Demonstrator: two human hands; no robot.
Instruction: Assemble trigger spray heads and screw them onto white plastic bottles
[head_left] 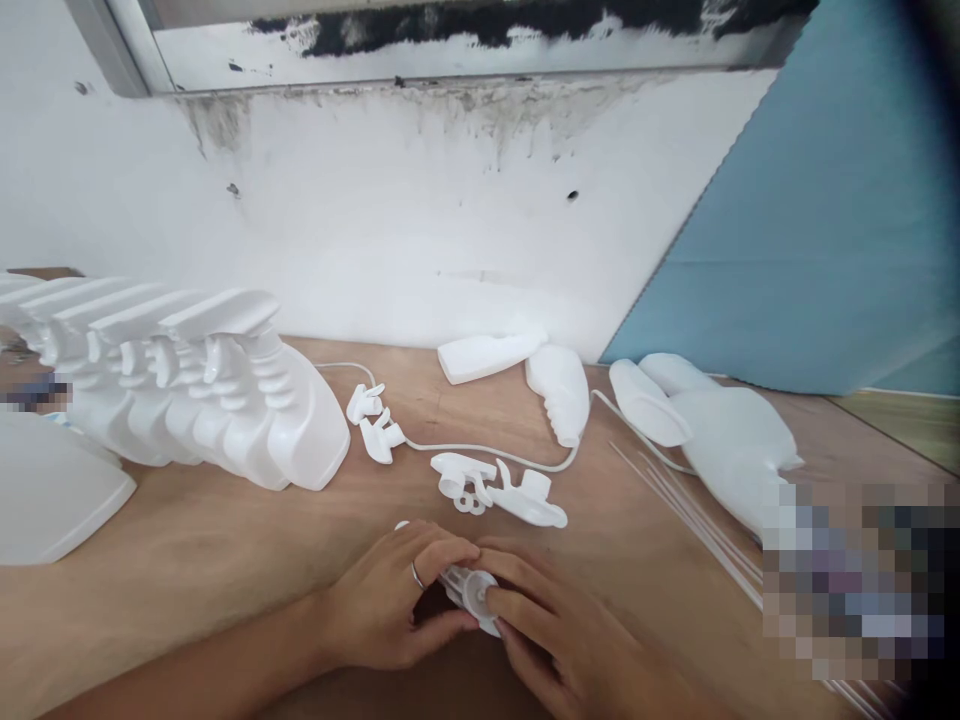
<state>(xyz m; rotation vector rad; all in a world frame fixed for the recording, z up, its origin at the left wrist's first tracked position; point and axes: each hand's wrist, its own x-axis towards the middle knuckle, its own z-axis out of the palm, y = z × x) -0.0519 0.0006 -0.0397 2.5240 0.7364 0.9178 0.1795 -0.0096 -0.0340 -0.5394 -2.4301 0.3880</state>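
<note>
Near the bottom middle of the table, both hands hold a small white plastic part with a round, hollow flanged end [480, 595]. My left hand [397, 590], with a ring on one finger, wraps round its body from the left, so much of the part is hidden. The fingers of my right hand [547, 620] press at the round end from the right. Just beyond the hands lie white trigger-shaped pieces [529, 495] and small white rings [469, 503]. Two more white trigger-shaped pieces [379, 435] sit further left.
White ribbed-grip housings [307, 430] stand in a row at left. Other white shells [559, 390] lie by the wall. A grey-white cord [495, 455] crosses the wooden table [225, 540]. At right are a white bag-like bundle [739, 440] and thin white rods [690, 520].
</note>
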